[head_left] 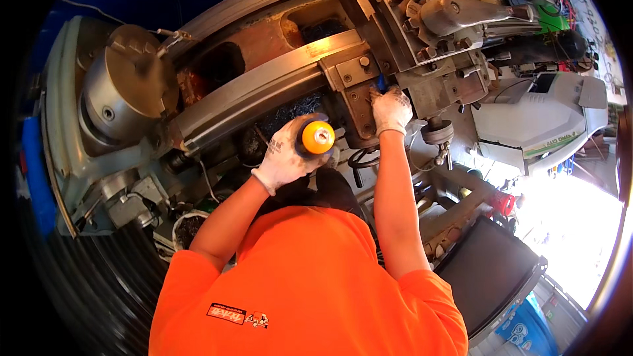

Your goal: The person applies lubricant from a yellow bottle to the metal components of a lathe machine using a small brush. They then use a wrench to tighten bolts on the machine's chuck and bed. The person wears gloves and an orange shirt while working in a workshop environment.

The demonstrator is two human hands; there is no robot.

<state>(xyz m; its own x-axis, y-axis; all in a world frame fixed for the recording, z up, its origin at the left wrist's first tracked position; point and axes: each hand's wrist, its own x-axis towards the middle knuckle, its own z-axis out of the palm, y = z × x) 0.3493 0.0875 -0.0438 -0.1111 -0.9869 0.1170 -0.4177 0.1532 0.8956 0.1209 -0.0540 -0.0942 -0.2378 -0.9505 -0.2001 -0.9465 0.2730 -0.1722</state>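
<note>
My left hand, in a stained white work glove, is wrapped round an orange-topped, dark-sided canister. Its round end faces up, with a pale spot in the middle. My right hand, gloved too, is closed at the lathe carriage, beside the cross slide. A small bit of blue shows at its fingertips; what the fingers hold is hidden. Beyond both hands run the steel bed ways of the lathe.
The chuck sits at the left on the grey-green headstock. At the upper right stands the tool post with its lever, above a handwheel. Metal chips lie under the ways. A grey-white machine cover and a dark tray are at the right.
</note>
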